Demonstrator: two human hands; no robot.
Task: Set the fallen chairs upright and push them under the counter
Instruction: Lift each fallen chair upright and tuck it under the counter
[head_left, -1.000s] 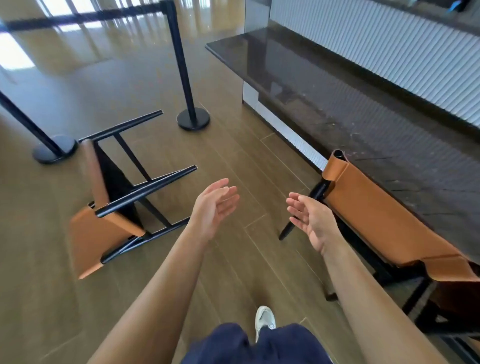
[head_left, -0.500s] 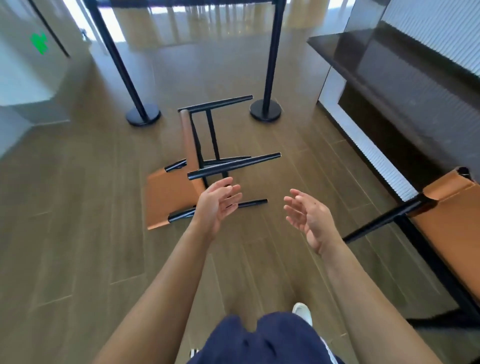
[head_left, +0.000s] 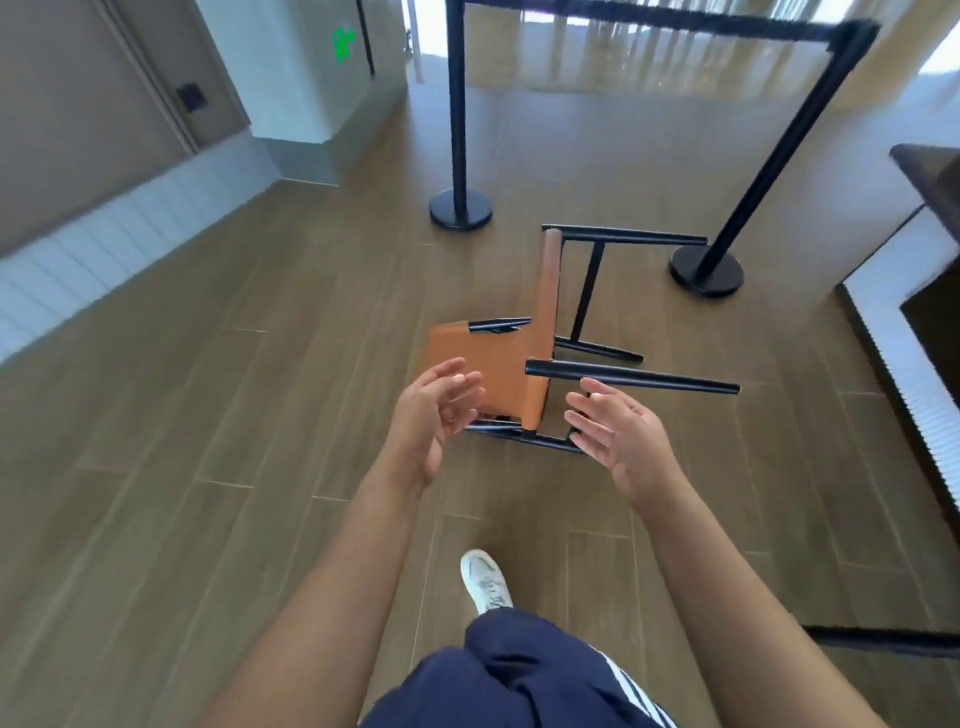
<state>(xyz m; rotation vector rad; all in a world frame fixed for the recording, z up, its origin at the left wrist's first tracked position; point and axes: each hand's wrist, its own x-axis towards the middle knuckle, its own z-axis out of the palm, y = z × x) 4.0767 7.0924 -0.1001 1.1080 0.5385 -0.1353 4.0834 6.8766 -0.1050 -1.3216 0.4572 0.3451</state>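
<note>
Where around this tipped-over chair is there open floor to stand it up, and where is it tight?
Free: the wide wood floor left of the fallen chair, out to the white panelled wall, and the strip between chair and shoe. Tight: beyond and right, where the left stanchion base, the right stanchion base and the counter hem in its legs.

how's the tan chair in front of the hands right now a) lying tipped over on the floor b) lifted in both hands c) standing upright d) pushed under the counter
a: the chair lies on its side on the floor, legs pointing sideways; left hand and right hand are open, gripping nothing.
</note>
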